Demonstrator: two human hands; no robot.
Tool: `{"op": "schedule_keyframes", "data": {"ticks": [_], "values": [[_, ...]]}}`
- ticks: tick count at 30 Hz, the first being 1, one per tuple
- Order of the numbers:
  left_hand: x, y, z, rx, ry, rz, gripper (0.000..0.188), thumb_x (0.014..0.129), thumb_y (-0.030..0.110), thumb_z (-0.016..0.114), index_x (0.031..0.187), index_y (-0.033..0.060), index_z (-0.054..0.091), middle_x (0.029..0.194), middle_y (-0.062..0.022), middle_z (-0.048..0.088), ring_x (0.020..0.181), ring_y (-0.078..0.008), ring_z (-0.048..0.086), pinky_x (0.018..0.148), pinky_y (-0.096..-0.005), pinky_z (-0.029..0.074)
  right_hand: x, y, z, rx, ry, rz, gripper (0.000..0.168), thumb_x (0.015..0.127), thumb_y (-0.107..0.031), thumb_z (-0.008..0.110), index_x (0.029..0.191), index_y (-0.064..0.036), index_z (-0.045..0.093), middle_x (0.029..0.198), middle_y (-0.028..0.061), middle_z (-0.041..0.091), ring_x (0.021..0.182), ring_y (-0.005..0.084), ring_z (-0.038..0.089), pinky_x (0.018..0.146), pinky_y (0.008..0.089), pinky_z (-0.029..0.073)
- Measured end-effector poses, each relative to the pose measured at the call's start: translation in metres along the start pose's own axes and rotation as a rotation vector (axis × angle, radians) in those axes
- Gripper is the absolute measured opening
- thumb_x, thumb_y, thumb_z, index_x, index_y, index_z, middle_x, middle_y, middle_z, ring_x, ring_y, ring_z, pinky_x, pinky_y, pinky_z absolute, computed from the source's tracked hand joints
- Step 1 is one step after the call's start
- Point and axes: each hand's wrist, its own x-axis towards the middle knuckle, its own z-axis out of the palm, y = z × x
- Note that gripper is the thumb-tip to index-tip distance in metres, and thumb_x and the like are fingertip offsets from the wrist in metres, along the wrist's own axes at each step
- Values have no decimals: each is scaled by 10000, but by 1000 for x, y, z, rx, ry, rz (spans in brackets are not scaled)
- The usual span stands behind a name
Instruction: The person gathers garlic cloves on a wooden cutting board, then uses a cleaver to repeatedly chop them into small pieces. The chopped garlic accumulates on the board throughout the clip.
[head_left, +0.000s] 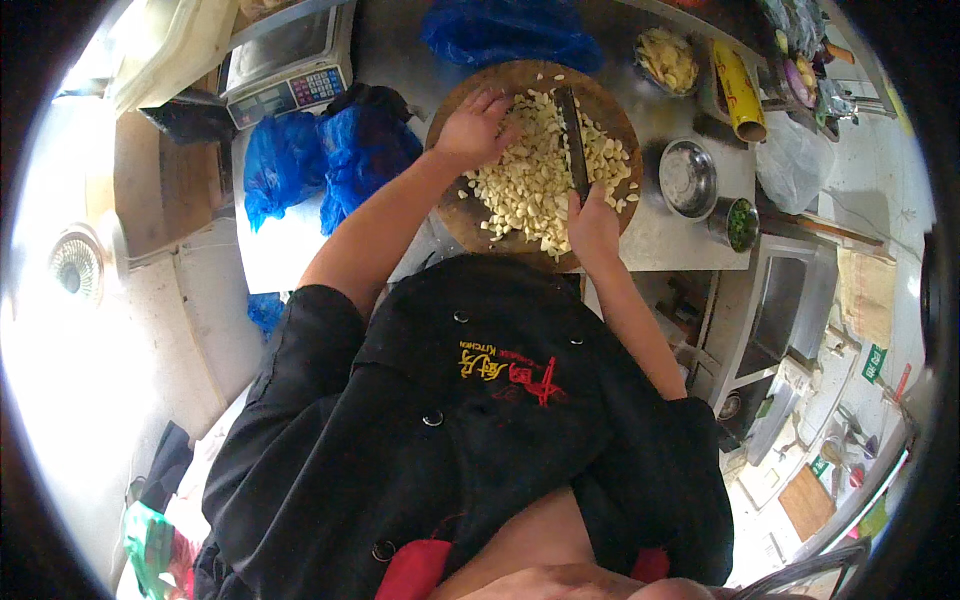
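A round wooden chopping block (454, 214) stands before me, covered with a heap of pale chopped pieces (525, 184) that look like garlic. My right hand (595, 225) grips the near end of a dark cleaver (574, 142), whose blade stands on edge among the pieces, pointing away from me. At the heap's upper left, my left hand (476, 131) rests with fingers spread, touching the block or the pieces and holding nothing that I can see. A few loose bits lie near the block's right rim.
Blue plastic bags (360, 161) lie left of the block, below a digital scale (289, 67). Another blue bag (510, 34) sits behind it. Rightward are a steel bowl (688, 180), a cup of chopped greens (741, 225), a bowl of yellowish slices (666, 61) and a yellow roll (739, 90).
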Motion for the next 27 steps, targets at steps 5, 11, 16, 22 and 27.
{"op": "schedule_keyframes", "data": {"ticks": [5, 11, 16, 22, 27], "values": [[-3, -8, 10, -205, -94, -104, 519, 969, 371, 649, 1393, 78, 594, 1477, -192, 538, 1359, -415, 509, 1130, -483, 440, 4, 8, -27, 47, 27, -105, 390, 1030, -324, 579, 1120, 52, 525, 759, 268, 683, 739, 473, 693, 669, 536, 566], [-26, -1, -4, -95, 47, -47, 536, 937, 341, 667, 1351, 8, 593, 1430, -225, 560, 1407, -465, 434, 1183, -521, 369, 16, -24, -35, -10, -70, -76, 374, 1030, -306, 576, 1125, 54, 535, 796, 276, 690, 776, 473, 695, 694, 549, 564], [-50, -2, 7, -112, 74, -160, 600, 916, 326, 697, 1401, 6, 546, 1451, -242, 527, 1389, -486, 438, 1192, -533, 347, 5, 0, -5, -3, -38, -85, 413, 1036, -290, 569, 1202, 86, 529, 810, 282, 695, 756, 453, 705, 662, 518, 575], [-60, 21, -2, -307, -22, -231, 632, 908, 313, 728, 1422, 7, 521, 1463, -253, 512, 1375, -425, 482, 1122, -470, 447, -1, -38, -58, -15, -121, -153, 367, 1031, -282, 577, 1170, 56, 539, 803, 282, 688, 744, 457, 694, 673, 532, 566], [-65, 12, 7, -246, 54, -96, 526, 911, 250, 722, 1378, 62, 569, 1447, -187, 538, 1281, -418, 565, 1036, -491, 512, -3, -37, -12, 8, -153, -77, 389, 1034, -293, 563, 1183, 66, 554, 826, 284, 694, 789, 456, 698, 711, 549, 557]]}}
